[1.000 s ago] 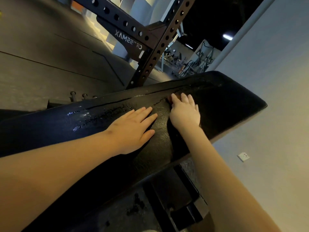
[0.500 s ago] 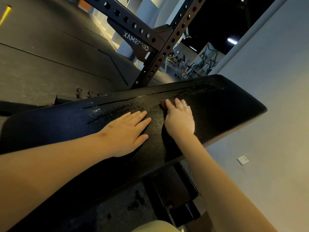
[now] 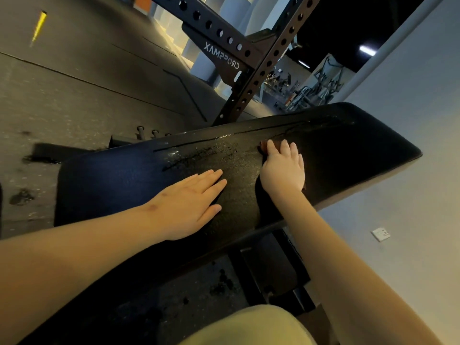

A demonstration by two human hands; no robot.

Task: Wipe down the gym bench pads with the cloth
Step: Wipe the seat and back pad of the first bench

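A long black bench pad (image 3: 361, 150) runs across the middle of the view, with wet streaks and droplets on its upper part. My left hand (image 3: 189, 202) lies flat on the pad, fingers straight and together. My right hand (image 3: 283, 168) presses flat on the pad further right. Only a small reddish-brown corner of the cloth (image 3: 262, 146) shows past its fingertips; the rest is hidden under the hand.
A dark perforated rack frame (image 3: 251, 78) marked CROSSMAX rises behind the pad. Dark rubber floor (image 3: 87, 100) lies to the left, a grey wall (image 3: 410, 220) with a socket (image 3: 380, 234) to the right. The bench's metal base (image 3: 271, 272) sits below the pad.
Both hands have slid leftwards along the pad. The view has shifted, so the pad's left end is now in sight.
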